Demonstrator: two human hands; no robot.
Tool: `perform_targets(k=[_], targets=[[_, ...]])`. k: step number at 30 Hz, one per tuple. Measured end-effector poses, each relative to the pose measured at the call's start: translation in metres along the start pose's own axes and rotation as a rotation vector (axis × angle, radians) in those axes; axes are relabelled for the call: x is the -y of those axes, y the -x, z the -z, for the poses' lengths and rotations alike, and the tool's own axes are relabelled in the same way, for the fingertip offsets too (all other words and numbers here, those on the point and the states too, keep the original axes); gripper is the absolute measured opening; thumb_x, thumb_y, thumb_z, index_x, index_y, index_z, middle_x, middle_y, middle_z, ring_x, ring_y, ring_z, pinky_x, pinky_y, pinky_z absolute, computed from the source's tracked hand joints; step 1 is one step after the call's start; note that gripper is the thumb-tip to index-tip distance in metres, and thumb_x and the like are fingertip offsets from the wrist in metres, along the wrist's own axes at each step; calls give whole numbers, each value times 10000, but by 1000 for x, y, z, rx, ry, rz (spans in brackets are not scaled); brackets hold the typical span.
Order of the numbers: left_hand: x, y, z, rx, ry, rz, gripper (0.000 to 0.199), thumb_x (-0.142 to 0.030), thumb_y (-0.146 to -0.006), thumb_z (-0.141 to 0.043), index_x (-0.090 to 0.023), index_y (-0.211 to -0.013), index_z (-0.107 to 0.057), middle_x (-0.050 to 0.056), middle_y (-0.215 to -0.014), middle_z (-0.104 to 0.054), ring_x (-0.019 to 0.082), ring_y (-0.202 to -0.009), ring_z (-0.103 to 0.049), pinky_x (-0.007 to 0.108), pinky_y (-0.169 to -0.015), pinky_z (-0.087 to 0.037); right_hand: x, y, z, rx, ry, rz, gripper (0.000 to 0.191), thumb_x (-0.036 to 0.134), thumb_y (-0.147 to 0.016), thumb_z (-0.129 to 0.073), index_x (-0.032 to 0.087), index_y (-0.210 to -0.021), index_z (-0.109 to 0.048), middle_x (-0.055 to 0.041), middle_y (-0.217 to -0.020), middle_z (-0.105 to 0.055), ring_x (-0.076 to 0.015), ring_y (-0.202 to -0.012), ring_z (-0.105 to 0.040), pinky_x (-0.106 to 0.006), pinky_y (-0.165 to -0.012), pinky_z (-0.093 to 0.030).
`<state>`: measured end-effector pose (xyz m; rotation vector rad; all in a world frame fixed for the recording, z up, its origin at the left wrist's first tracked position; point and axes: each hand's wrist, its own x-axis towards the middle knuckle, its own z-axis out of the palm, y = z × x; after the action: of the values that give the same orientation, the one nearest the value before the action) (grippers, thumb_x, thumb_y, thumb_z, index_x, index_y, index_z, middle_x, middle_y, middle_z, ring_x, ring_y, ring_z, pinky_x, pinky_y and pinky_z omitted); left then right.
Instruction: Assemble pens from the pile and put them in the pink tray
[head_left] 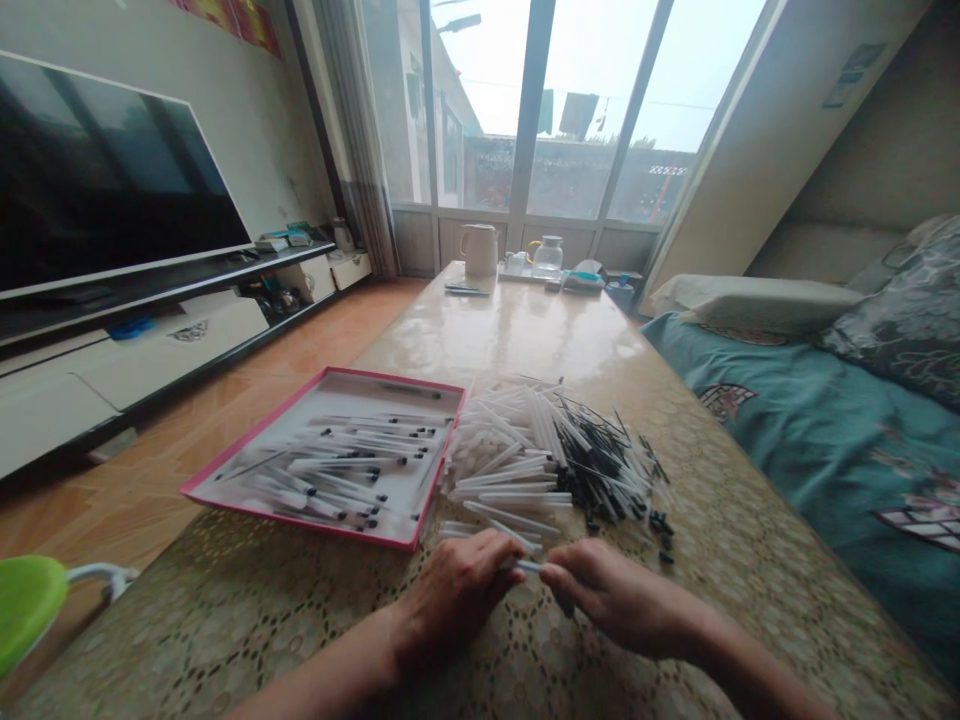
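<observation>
Left hand [474, 580] and right hand [611, 595] pinch white tube [529, 566] between them, over desk [517, 655] near edge. Pink-rimmed tray [322, 450] left, tube pile [502, 440] ahead; bare desk right of pile.

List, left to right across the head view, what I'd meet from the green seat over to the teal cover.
Green seat → pink-rimmed tray → pile of white tubes → heap of thin black pieces → teal cover.
</observation>
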<state>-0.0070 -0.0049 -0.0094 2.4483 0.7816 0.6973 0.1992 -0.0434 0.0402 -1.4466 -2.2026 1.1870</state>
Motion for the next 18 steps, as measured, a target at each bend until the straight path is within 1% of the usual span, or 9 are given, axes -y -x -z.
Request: perform_targets(k=[3,5,8,10,13,15,17,18], targets=[[1,0,-1,-3,20,14,223,-331,-903,-473,-183,-783,-591,23,-686,-600,142,-598,-559,212,-537,-359,-5,-2,1,47,-76,9,434,367,-947,-346,161,-585,-464,47,-545,-407,-76,-508,-365,-185,-476,-308],[0,1,-2,17,-25,5,243,-331,-905,-472,-179,-744,-571,15,-646,-576,135,-552,-530,215,-502,-316,-10,0,-3,32,-6,25,426,366,-946,-356,164,-582,-448,59,-537,-368,-68,-493,-320,-179,-453,-271],[-4,0,-2,64,-152,-12,245,-311,-921,-435,-177,-760,-561,15,-632,-576,133,-528,-510,225,-480,-265,-21,2,-14,-97,248,80,411,379,-947,-371,170,-605,-462,67,-531,-359,-68,-484,-284,-195,-438,-208],[-5,-1,-1,74,-175,-18,265,-311,-931,-404,-174,-765,-559,15,-623,-573,132,-516,-496,230,-477,-256,-31,3,-20,-195,411,132,428,407,-960,-349,173,-628,-486,60,-516,-418,-70,-463,-308,-215,-438,-189],[-3,-4,4,52,-43,29,371,-300,-957,-306,-171,-703,-545,3,-581,-531,121,-502,-469,223,-492,-282,-49,7,-21,-342,567,192,459,430,-984,-264,179,-692,-513,26,-503,-532,-85,-408,-401,-235,-427,-192],[-3,-6,8,42,87,88,435,-305,-963,-266,-169,-652,-538,-4,-565,-507,114,-508,-461,216,-515,-305,-59,10,-14,-445,586,196,437,415,-991,-254,187,-711,-500,10,-532,-578,-99,-409,-479,-228,-428,-237],[-4,-9,13,30,208,167,439,-346,-951,-314,-159,-637,-558,-3,-571,-510,115,-534,-472,214,-532,-320,-64,13,-6,-529,553,178,376,382,-987,-293,199,-718,-481,10,-561,-586,-111,-448,-540,-214,-449,-299],[-5,-10,14,-4,264,222,423,-368,-937,-359,-153,-647,-578,1,-585,-522,119,-554,-483,215,-541,-329,-63,14,-3,-553,523,167,343,359,-983,-312,204,-724,-475,10,-577,-585,-118,-478,-563,-210,-468,-331]])
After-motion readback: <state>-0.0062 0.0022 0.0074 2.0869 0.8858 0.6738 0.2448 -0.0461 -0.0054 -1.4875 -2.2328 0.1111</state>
